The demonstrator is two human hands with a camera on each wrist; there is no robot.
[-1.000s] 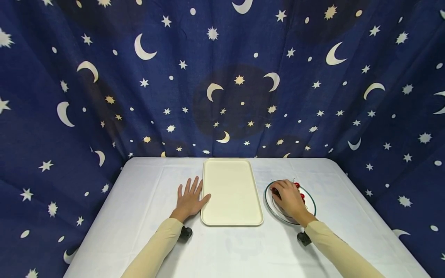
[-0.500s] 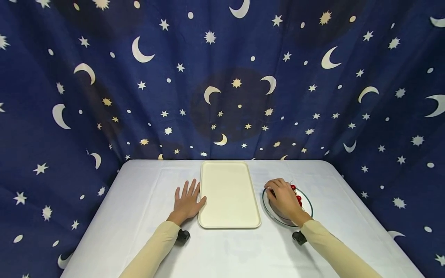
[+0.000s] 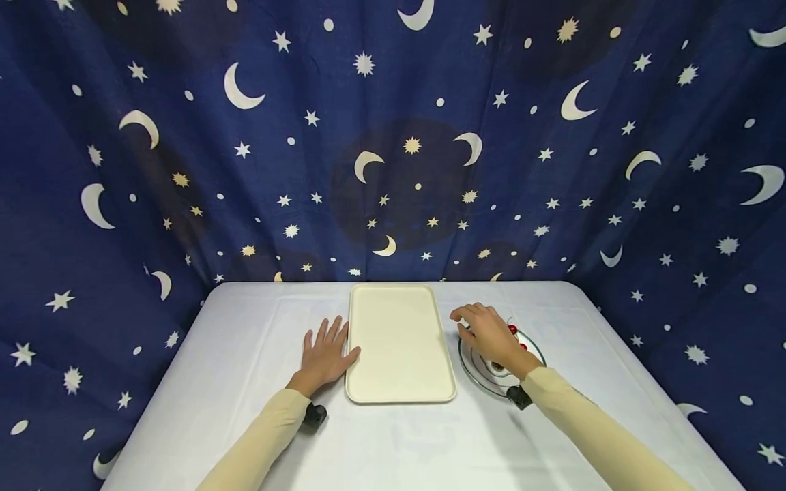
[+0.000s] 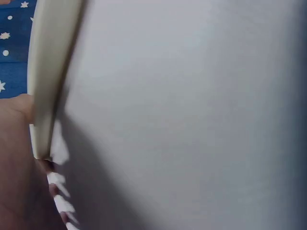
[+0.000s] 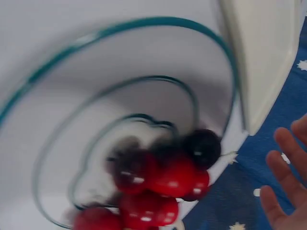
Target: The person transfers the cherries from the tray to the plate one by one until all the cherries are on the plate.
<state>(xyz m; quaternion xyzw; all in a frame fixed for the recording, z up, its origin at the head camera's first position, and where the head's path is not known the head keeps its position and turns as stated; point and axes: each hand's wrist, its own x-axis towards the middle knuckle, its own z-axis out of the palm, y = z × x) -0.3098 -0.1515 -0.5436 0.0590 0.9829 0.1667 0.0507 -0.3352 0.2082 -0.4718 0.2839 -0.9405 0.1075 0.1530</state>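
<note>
My left hand (image 3: 324,358) lies flat with spread fingers on the white cloth, its thumb at the left edge of the cream rectangular tray (image 3: 399,341). In the left wrist view, the thumb touches the side of the tray (image 4: 48,72). My right hand (image 3: 488,334) hovers over the left rim of a clear glass bowl (image 3: 473,382), fingers reaching toward the tray. Several red and dark cherries (image 5: 173,179) lie in the bowl (image 5: 165,20). Beside the bowl in the right wrist view, the right fingers (image 5: 286,165) look loose, with nothing visible between them.
A white cloth (image 3: 393,443) covers the table. Behind and on both sides hangs a dark blue curtain (image 3: 276,184) patterned with moons and stars. The bowl stands close to the tray's right side. A small black wrist camera (image 3: 518,397) sits under the right wrist.
My right hand has lifted from the cherries and moved left past the bowl's rim, its fingers stretching out. The left hand stays beside the tray. The head view has shifted slightly.
</note>
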